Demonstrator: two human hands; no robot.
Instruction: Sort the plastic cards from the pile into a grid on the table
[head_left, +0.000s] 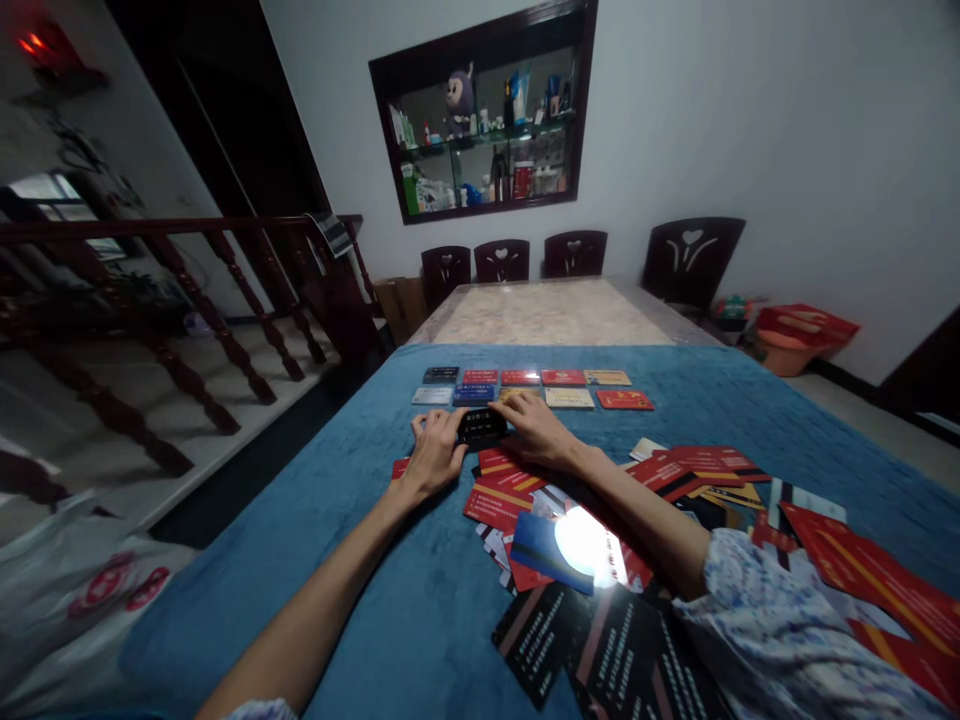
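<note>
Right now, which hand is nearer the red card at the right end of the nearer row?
Right. The right hand lies left of the red card; the left hand is farther left, past the black card.

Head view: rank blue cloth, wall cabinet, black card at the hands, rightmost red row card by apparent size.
1. blue cloth
2. wall cabinet
3. black card and red card: look alike, not ranked.

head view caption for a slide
Left hand and right hand hold a black card near two card rows on a blue cloth, loose cards alongside.
</note>
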